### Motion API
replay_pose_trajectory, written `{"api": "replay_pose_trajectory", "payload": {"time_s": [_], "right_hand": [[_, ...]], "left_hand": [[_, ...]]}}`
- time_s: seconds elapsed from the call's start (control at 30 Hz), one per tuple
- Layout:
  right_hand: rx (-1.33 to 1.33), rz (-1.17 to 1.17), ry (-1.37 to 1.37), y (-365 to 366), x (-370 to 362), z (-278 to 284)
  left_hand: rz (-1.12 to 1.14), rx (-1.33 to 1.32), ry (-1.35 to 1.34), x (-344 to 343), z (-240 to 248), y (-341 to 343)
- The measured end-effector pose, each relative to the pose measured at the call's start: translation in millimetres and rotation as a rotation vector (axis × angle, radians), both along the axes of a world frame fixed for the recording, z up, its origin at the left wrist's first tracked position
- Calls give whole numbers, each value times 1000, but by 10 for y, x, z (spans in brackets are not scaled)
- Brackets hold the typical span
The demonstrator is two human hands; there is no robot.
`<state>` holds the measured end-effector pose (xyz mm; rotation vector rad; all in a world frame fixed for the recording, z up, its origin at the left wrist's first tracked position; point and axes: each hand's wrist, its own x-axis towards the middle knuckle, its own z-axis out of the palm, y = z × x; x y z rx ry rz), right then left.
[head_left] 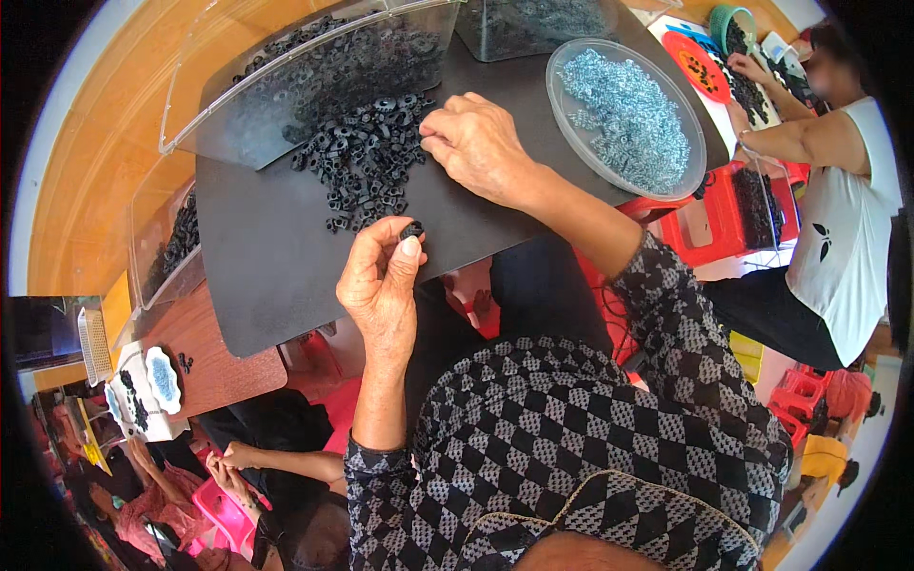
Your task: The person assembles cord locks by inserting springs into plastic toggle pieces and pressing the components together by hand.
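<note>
My left hand [381, 285] is closed, pinching a small black plastic piece [411, 230] between thumb and forefinger just over the near edge of the dark table [276, 285]. Beyond it lies a loose heap of similar black plastic pieces [367, 157], many with holes through them. At the heap's right side my right hand [481, 152] has its fingers bent and drawn together, fingertips by the pieces; what they hold, if anything, is hidden. To the right, a round clear tub [700, 157] holds many tiny bluish-silver pieces that look like springs.
A large clear bin [214, 133] of black pieces lies tipped at the far left, its opening toward the heap. Another clear bin [143, 228] stands left of the table. One person [828, 228] works at the right over a red plate [697, 67]; others sit at the lower left.
</note>
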<state>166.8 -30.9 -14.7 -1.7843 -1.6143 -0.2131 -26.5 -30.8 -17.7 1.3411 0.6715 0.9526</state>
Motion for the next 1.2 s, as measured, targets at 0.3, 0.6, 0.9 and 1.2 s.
{"api": "replay_pose_trajectory", "payload": {"time_s": [0.3,0.6,0.9,1.2], "right_hand": [[-42,11,-106,-202,4,42],[102,-203,-134,-965,452,282],[-246,-238,-239,-1127,1100,299],[-417,-139,-334,-798,1059,271]], "left_hand": [[27,-49,-25,58,17,-21],[47,-18,-42,3,-44,-13],[34,25,20,31,-40,-11],[27,44,27,-6,-95,8]]}}
